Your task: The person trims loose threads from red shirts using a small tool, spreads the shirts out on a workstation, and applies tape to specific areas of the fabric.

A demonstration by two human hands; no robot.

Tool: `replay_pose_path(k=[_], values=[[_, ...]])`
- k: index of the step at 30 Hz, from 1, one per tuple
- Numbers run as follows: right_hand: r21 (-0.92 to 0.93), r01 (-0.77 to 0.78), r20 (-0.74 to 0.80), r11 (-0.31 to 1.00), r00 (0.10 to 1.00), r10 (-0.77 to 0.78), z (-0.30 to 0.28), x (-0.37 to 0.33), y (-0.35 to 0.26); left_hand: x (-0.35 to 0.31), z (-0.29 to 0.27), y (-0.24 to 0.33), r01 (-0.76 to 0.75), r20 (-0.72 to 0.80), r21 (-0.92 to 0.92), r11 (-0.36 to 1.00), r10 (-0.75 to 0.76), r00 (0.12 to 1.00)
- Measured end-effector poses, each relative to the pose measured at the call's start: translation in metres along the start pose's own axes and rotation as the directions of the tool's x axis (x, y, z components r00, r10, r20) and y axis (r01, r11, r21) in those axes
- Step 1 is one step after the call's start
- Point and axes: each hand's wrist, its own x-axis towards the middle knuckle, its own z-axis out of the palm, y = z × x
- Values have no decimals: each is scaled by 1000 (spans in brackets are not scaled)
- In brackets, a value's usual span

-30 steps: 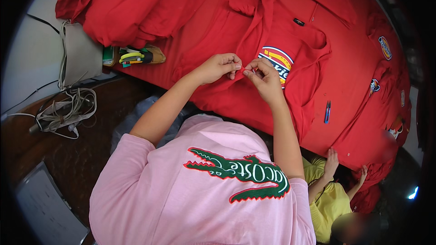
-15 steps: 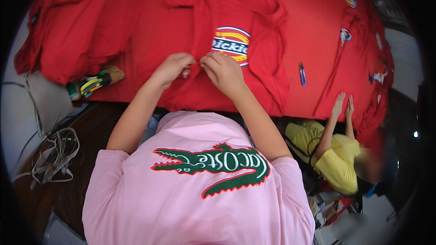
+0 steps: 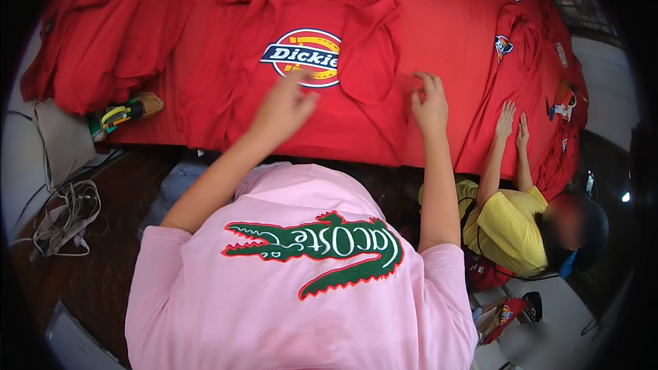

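Observation:
A red T-shirt (image 3: 260, 113) lies spread on a red-covered table in front of me. Across its chest is a round printed emblem in blue, white and yellow, its right end covered by a fold of the shirt's right side. Over the lower left of the emblem hovers my left hand (image 3: 284, 106), empty, thumb and fingers apart, fingertips smeared by motion. Beyond the shirt's right edge my right hand (image 3: 430, 99) is raised with its fingers bent and a gap to the thumb, holding nothing I can see.
Red garments (image 3: 103, 48) are heaped at the far left, above a small holder of tools (image 3: 127, 116). On the right, a co-worker in a yellow top (image 3: 507, 226) rests both hands on another red shirt (image 3: 504, 89). Tangled pale cables (image 3: 72, 219) hang at the lower left.
My hands, together at the shirt's middle before, have parted, the right one moving far right. The shirt's left part now lies opened out, baring more of the emblem's left side.

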Motion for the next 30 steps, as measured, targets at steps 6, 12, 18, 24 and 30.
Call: replay_pose_path(k=[6, 12, 18, 24, 30], values=[[-325, -46, -7, 945, 999, 46, 16, -32, 64, 35, 135, 20, -87, 79, -36, 996, 90, 993], [419, -203, -69, 885, 965, 254, 23, -67, 76, 48, 162, 19, -17, 119, 104, 994, 4, 993], [881, -392, 341, 264, 914, 219, 30, -76, 18, 43, 171, 28, -48, 48, 244, 969, 37, 998], [570, -280, 276, 772, 951, 141, 26, -80, 15, 34, 176, 18, -12, 23, 127, 992, 9, 1000], [338, -187, 272, 922, 958, 94, 18, -77, 17, 27, 181, 11, 65, 21, -21, 998, -65, 998]])
